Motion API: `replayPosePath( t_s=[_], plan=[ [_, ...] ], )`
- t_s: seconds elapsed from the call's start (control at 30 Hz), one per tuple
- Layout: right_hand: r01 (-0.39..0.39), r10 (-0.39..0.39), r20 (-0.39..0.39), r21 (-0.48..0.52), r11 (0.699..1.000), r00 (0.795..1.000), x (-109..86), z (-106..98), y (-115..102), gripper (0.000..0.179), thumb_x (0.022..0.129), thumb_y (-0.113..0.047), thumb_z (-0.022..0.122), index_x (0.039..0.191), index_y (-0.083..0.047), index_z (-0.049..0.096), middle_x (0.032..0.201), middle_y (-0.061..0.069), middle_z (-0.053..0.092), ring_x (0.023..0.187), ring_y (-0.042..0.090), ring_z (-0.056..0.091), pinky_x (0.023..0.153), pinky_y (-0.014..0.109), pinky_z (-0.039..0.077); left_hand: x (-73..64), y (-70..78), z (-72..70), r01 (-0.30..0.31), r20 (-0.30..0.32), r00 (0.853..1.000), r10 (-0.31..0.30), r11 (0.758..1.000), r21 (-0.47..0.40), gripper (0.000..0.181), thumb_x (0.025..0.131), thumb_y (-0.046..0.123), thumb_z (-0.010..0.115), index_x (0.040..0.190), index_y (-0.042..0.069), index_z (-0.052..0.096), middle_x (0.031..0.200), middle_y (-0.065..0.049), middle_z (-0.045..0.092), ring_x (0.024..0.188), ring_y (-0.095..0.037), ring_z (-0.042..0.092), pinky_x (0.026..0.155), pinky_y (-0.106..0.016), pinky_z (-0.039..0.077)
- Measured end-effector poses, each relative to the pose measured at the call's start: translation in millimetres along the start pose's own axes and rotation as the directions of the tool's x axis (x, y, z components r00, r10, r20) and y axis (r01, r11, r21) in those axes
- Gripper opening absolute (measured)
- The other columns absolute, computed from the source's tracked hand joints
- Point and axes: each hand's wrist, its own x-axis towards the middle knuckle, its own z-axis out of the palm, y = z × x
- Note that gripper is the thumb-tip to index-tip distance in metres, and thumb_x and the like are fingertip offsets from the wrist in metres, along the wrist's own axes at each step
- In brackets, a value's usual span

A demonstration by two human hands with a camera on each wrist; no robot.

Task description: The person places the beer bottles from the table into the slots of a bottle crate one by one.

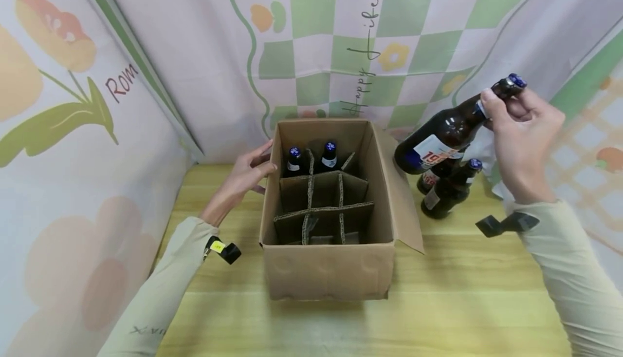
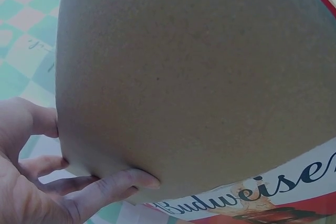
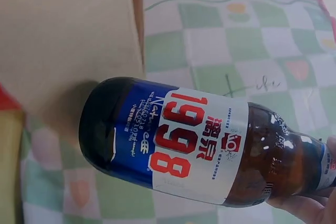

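A brown beer bottle (image 1: 440, 132) with a blue cap and a white-and-blue "1998" label (image 3: 194, 140) is held tilted in the air by my right hand (image 1: 528, 135), its fingers round the neck. The bottle's base points toward the right side of an open cardboard box (image 1: 328, 273). My left hand (image 1: 248, 170) touches the box's far left edge, and in the left wrist view its fingers (image 2: 113, 187) rest against the side flap. Inside the box, cardboard dividers form compartments; two capped bottles, one at left (image 1: 294, 159) and one at right (image 1: 329, 157), stand in the far row.
Two more brown bottles, one nearer (image 1: 445, 194) and one behind it (image 1: 428, 181), stand on the wooden table (image 1: 452, 286) right of the box. A box flap (image 1: 406, 200) juts out toward them. A patterned curtain (image 1: 316, 38) hangs close behind.
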Motion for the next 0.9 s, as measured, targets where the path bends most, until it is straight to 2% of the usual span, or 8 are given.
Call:
replayPosePath(
  t_s=[0.2,0.4,0.53,0.7,0.9],
  plan=[
    [0.078,-0.079,0.041,0.041,0.996,0.996,-4.0,22,1,0.030,0.083,0.001,0.086,0.109,0.012,0.075,0.094,0.014,0.080,0.087,0.022,0.076,0.084,0.027,0.062,-0.7,-0.4,-0.3,-0.005,-0.001,1.000,0.005,1.000,-0.008,0.075,0.099,0.010,0.059,0.166,0.030,0.030,0.165,-0.019,0.039,0.132,-0.040,0.057,0.060,-0.030,0.062],
    [0.177,-0.177,0.004,0.080,0.981,0.984,-6.7,38,-4,0.027,0.082,0.004,0.085,0.104,0.016,0.074,0.089,0.015,0.079,0.078,0.021,0.075,0.075,0.025,0.063,-1.2,-0.9,-0.3,-0.013,0.000,1.000,0.013,1.000,-0.005,0.076,0.100,0.009,0.059,0.166,0.028,0.028,0.166,-0.019,0.037,0.128,-0.041,0.059,0.061,-0.029,0.062],
    [0.166,-0.168,0.010,0.103,0.981,0.986,-7.5,43,-13,0.028,0.082,0.005,0.085,0.105,0.016,0.074,0.088,0.016,0.079,0.078,0.022,0.075,0.072,0.026,0.064,-2.0,0.1,2.7,-0.012,-0.006,1.000,0.012,1.000,-0.005,0.075,0.099,0.009,0.059,0.166,0.029,0.030,0.165,-0.019,0.040,0.127,-0.040,0.060,0.059,-0.029,0.062],
    [0.118,-0.126,0.081,0.090,0.989,0.989,-13.7,55,-19,0.030,0.083,0.002,0.085,0.109,0.012,0.075,0.092,0.016,0.079,0.081,0.022,0.076,0.076,0.027,0.063,-1.1,0.1,4.0,-0.010,-0.014,1.000,0.009,1.000,-0.011,0.076,0.099,0.007,0.060,0.165,0.028,0.031,0.164,-0.020,0.040,0.128,-0.041,0.059,0.059,-0.028,0.062],
    [0.171,-0.177,0.155,0.051,0.984,0.972,-26.4,71,-26,0.025,0.084,0.001,0.084,0.105,0.012,0.077,0.090,0.011,0.081,0.083,0.017,0.077,0.082,0.021,0.062,-1.3,-0.1,3.2,-0.009,-0.015,1.000,0.009,1.000,0.003,0.076,0.099,0.006,0.059,0.166,0.026,0.028,0.165,-0.021,0.038,0.128,-0.042,0.059,0.059,-0.028,0.061]
  ],
)
